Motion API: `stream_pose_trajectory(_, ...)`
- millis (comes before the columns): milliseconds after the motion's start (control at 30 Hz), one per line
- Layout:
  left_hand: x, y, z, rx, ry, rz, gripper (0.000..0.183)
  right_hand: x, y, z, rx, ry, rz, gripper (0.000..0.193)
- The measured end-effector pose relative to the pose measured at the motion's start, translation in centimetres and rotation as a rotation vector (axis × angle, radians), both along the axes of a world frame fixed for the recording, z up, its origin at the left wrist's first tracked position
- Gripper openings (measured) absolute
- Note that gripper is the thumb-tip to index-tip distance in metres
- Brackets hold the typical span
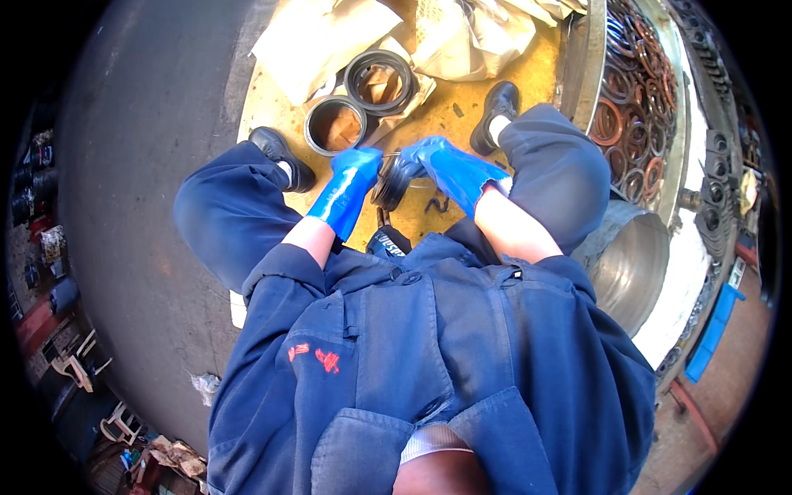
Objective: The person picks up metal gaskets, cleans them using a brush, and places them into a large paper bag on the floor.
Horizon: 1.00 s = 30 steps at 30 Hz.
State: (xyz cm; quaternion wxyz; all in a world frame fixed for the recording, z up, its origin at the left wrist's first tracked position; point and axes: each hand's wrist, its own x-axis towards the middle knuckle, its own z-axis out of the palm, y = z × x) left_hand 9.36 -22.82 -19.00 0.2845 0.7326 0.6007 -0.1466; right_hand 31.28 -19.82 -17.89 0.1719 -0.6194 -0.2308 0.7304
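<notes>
Both my hands wear blue rubber gloves and meet in front of me, between my knees. My left hand is closed, its fingertips at a short, thin, wire-like strand that spans to the other hand. My right hand is closed at the upper edge of a bundle of black rings, standing on edge; its fingertips are partly hidden. Just beyond my hands lie two stacks of black rings, a nearer stack and a farther stack, with brown paper showing inside them.
Crumpled brown paper lies at the far side of the yellow floor. On the right, a metal bin holds many reddish and dark rings. A curved metal sheet is near my right knee. A dark surface extends left.
</notes>
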Motion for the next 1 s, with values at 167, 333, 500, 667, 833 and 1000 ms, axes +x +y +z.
stream_pose_trajectory(167, 0.3, 0.1, 0.2, 0.0, 0.01, -0.002, 0.016, 0.4, 0.5, -0.3, -0.044, -0.007, -0.081, 0.02)
stream_pose_trajectory(333, 0.3, -0.3, 0.8, 0.08, -0.056, -0.099, 0.013, 0.2, 1.0, 1.9, 0.087, 0.022, 0.064, 0.022)
stream_pose_trajectory(500, -0.5, 0.9, 2.1, -0.008, -0.119, 0.027, 0.017, 0.7, -0.2, 8.0, 0.415, -0.022, 0.4, 0.032)
stream_pose_trajectory(667, -2.2, 1.3, -0.8, 0.095, -0.216, 0.054, 0.016, 2.2, 0.4, 3.7, 0.62, -0.181, 0.678, 0.03)
stream_pose_trajectory(833, -3.4, 0.5, -2.3, 0.09, -0.345, 0.161, 0.017, 2.0, 0.9, 0.4, 0.658, -0.262, 1.008, 0.028)
stream_pose_trajectory(1000, -3.7, -0.1, -0.8, -0.048, -0.682, 0.584, 0.026, 2.0, 0.1, 4.3, 0.402, 0.029, 0.649, 0.026)
